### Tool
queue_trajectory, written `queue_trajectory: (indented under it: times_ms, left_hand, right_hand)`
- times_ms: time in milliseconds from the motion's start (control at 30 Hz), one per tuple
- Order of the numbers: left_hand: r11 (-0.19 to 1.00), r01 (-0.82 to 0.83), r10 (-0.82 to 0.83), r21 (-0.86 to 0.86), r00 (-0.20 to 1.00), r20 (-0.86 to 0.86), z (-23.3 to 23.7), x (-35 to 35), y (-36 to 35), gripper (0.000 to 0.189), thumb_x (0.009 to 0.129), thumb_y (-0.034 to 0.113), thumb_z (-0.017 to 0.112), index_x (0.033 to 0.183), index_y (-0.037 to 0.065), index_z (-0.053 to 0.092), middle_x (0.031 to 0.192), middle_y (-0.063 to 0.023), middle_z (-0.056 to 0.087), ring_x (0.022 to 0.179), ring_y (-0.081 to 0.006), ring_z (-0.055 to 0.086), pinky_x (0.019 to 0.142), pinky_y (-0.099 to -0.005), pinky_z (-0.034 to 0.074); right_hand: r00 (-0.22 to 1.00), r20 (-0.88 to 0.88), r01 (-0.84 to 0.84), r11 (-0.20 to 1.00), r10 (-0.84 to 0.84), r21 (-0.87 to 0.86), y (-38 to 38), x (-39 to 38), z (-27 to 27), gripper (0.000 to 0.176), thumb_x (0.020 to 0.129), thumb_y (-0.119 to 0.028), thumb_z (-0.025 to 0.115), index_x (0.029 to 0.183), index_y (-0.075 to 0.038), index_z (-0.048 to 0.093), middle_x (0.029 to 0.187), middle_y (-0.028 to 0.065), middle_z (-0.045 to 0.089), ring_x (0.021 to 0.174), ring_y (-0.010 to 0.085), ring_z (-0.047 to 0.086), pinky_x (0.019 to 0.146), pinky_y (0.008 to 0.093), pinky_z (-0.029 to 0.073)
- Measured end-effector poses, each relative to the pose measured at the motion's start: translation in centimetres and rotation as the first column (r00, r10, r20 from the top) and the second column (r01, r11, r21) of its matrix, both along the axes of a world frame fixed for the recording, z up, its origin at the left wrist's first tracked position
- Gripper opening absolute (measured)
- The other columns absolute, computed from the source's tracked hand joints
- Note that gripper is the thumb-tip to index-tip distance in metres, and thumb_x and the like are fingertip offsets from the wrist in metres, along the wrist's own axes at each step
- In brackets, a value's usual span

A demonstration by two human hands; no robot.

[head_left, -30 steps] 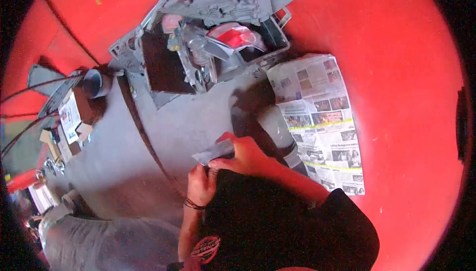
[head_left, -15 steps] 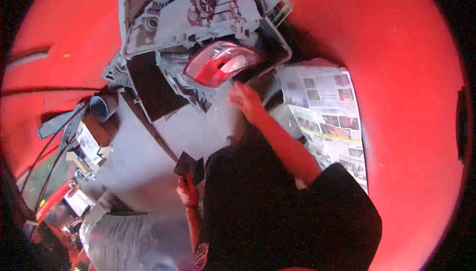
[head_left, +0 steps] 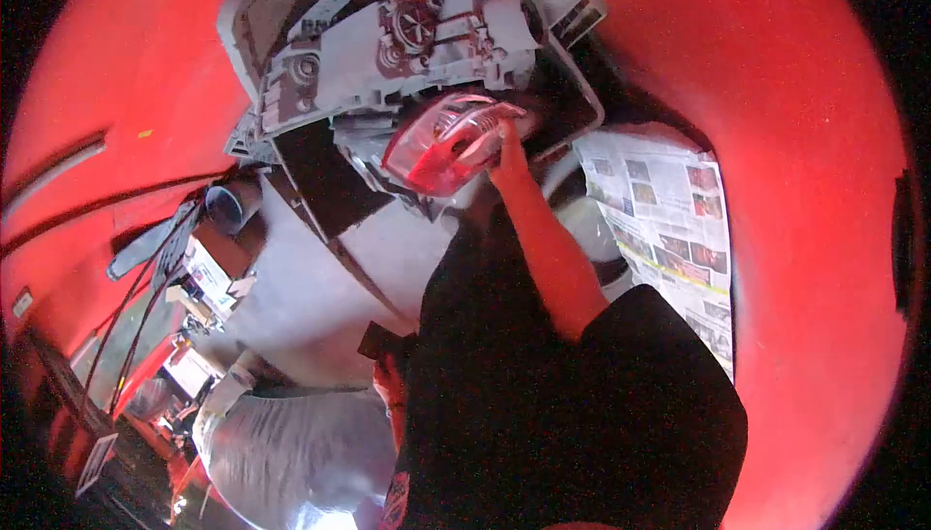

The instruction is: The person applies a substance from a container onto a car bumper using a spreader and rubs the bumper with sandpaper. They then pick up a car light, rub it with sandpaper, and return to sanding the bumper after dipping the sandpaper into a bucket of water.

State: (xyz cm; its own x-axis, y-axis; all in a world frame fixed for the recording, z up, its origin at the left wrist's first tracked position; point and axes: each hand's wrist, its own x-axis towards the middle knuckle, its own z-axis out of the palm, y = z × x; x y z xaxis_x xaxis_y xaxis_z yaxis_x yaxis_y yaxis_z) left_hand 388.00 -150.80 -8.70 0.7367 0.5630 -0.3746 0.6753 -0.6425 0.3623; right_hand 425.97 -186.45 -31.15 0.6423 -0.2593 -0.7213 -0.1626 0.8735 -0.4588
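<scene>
A red and clear tail light (head_left: pixel 427 157) rests tilted against a grey moulded part (head_left: pixel 349 55) at the top middle. My right hand (head_left: pixel 502 150) is at the light's right end, its fingers closed over the edge and partly lost in the glare and shadow. Lower down, beside my dark shirt, my left hand (head_left: pixel 390 382) pinches a dark, thin folded sheet (head_left: pixel 383 341). Most of that hand's fingers are hidden behind the sheet and in shadow.
Newspaper (head_left: pixel 664 224) covers a surface to the right, along a red wall (head_left: pixel 815 210). On the left are an open cardboard box (head_left: pixel 218 263), a round tub (head_left: pixel 231 205) and hanging cables. Something bulky under clear plastic (head_left: pixel 291 443) stands at the lower left.
My right hand has moved up from below the tail light onto its right end. My left hand has lowered and drawn closer to my shirt, still holding the sheet. The whole view has shifted slightly.
</scene>
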Motion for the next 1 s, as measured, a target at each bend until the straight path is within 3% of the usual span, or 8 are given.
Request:
queue_trajectory:
  times_ms: [167,233,267,533,900,933,967,1000]
  left_hand:
    - [0.995,-0.058,0.053,-0.086,0.997,-0.055,-7.5,-6.7,7.8,0.047,0.100,0.046,0.062,0.111,0.001,0.069,0.097,-0.0236,0.072,0.088,-0.0427,0.069,0.076,-0.0511,0.051]
    - [0.967,-0.057,0.081,-0.246,0.993,0.087,-6.7,-7.6,8.2,0.047,0.100,0.046,0.062,0.112,0.002,0.070,0.097,-0.0235,0.072,0.088,-0.0431,0.069,0.077,-0.0513,0.051]
    - [0.988,-0.003,0.006,-0.154,1.000,0.021,-4.6,-5.5,6.5,0.046,0.100,0.045,0.062,0.112,0.001,0.070,0.097,-0.0236,0.072,0.089,-0.0427,0.069,0.077,-0.0505,0.052]
    - [0.985,-0.118,0.091,-0.126,0.974,-0.207,-1.7,-2.4,7.4,0.042,0.101,0.038,0.062,0.117,0.001,0.070,0.105,-0.0205,0.075,0.096,-0.0305,0.073,0.082,-0.0439,0.055]
    - [0.980,0.141,-0.163,-0.140,0.974,-0.160,-8.4,-5.0,12.2,0.049,0.101,0.048,0.060,0.117,0.002,0.069,0.099,-0.0241,0.073,0.090,-0.0423,0.071,0.078,-0.0507,0.053]
    - [0.978,0.177,-0.192,-0.109,0.971,-0.146,-9.8,-5.9,12.1,0.049,0.100,0.049,0.060,0.115,0.003,0.070,0.097,-0.0243,0.073,0.088,-0.0438,0.071,0.077,-0.0519,0.053]
    - [0.986,0.093,-0.122,-0.138,0.969,-0.216,-8.4,-4.2,10.6,0.049,0.100,0.048,0.060,0.114,0.002,0.070,0.096,-0.0254,0.073,0.089,-0.0449,0.070,0.076,-0.0528,0.053]
    - [0.986,0.011,-0.058,-0.164,0.957,-0.283,-6.2,-2.1,8.9,0.048,0.100,0.047,0.061,0.113,0.002,0.070,0.096,-0.0265,0.072,0.090,-0.0461,0.070,0.076,-0.0537,0.052]
  right_hand:
    - [0.977,0.165,-0.164,0.971,0.135,0.172,1.1,-5.0,1.8,0.046,0.098,-0.041,0.066,0.133,-0.012,0.058,0.118,0.0057,0.066,0.110,0.0233,0.065,0.098,0.0421,0.055]
    - [0.786,-0.071,-0.224,0.175,0.614,-0.959,2.6,-9.4,3.9,0.049,0.095,-0.028,0.070,0.138,-0.011,0.055,0.119,0.0060,0.065,0.109,0.0232,0.065,0.096,0.0418,0.055]
    - [0.788,-0.081,-0.232,0.172,0.611,-0.957,3.5,-11.1,4.9,0.049,0.095,-0.028,0.070,0.138,-0.011,0.055,0.119,0.0060,0.065,0.109,0.0232,0.065,0.096,0.0418,0.055]
    - [0.893,-0.013,-0.435,0.870,0.450,0.232,7.7,-12.9,22.0,0.068,0.082,-0.011,0.074,0.144,-0.002,0.049,0.130,0.0158,0.061,0.115,0.0311,0.061,0.102,0.0455,0.049]
    - [0.951,0.169,-0.261,0.965,0.260,-0.014,1.1,-6.6,29.6,0.048,0.095,-0.025,0.066,0.139,-0.010,0.055,0.126,0.0067,0.066,0.118,0.0209,0.062,0.099,0.0398,0.052]
    - [0.784,-0.128,-0.465,0.437,0.608,-0.770,-1.6,-6.0,25.7,0.039,0.098,-0.032,0.064,0.132,-0.013,0.060,0.122,0.0037,0.068,0.112,0.0181,0.064,0.095,0.0386,0.052]
    - [0.897,0.332,-0.262,0.956,0.291,-0.130,-1.2,-1.4,32.2,0.043,0.097,-0.028,0.066,0.134,-0.008,0.058,0.131,0.0109,0.063,0.118,0.0251,0.062,0.106,0.0448,0.049]
    - [0.914,0.296,-0.253,0.960,0.279,-0.122,-1.9,1.2,33.8,0.040,0.102,-0.034,0.059,0.134,-0.010,0.059,0.130,0.0118,0.064,0.117,0.0251,0.063,0.104,0.0458,0.051]
